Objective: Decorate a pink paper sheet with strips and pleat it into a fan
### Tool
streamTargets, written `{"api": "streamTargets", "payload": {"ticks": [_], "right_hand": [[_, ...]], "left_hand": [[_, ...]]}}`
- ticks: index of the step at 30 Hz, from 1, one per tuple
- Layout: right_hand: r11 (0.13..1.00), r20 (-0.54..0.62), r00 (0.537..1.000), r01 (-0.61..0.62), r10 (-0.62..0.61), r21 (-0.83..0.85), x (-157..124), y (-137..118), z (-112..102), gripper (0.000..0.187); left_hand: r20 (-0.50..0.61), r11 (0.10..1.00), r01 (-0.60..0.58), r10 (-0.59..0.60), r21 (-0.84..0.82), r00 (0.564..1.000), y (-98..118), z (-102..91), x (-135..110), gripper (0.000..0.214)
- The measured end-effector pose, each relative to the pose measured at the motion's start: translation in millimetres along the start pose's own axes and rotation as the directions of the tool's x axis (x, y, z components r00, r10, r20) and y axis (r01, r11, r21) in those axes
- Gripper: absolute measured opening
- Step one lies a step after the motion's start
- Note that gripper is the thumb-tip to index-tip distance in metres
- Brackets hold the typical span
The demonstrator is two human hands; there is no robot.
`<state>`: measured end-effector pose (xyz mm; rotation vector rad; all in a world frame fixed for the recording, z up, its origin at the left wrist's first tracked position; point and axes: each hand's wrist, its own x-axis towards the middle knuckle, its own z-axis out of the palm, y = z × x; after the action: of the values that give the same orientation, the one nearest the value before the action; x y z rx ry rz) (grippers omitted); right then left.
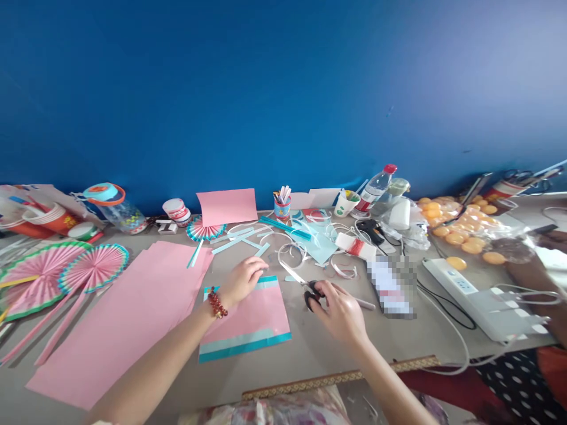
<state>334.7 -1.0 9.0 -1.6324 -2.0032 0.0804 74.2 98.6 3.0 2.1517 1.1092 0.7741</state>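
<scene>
In my right hand (341, 310) is a pair of scissors (307, 290) with black handles, its blades pointing up and left over the bare table. My left hand (243, 282), a red bead bracelet at its wrist, is over the upper part of a pink paper sheet (254, 310) edged with teal and light blue strips. Its fingers are curled together near the sheet's top edge; whatever they pinch, if anything, is too small to name. A pen-like stick (365, 304) lies just beyond my right hand. Cut strips and curls of paper (292, 255) are scattered ahead of both hands.
Large pink sheets (128, 307) and pleated paper fans (95, 268) lie on the left. Rightward are a phone (390, 286), a power strip (460, 289) with cables, and yellow balls (460, 236). A water bottle (374, 190) leans by the blue wall (283, 106). Another person's arm (531, 277) rests far right.
</scene>
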Motion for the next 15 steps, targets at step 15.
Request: {"api": "streamTargets", "payload": {"ticks": [15], "right_hand": [[0.974,-0.007,0.988,0.150,-0.153,-0.171,7,-13,11,0.016]], "left_hand": [[0.069,0.877,0.255,-0.248,-0.408,0.966,32,4.8,-11,0.019]]}}
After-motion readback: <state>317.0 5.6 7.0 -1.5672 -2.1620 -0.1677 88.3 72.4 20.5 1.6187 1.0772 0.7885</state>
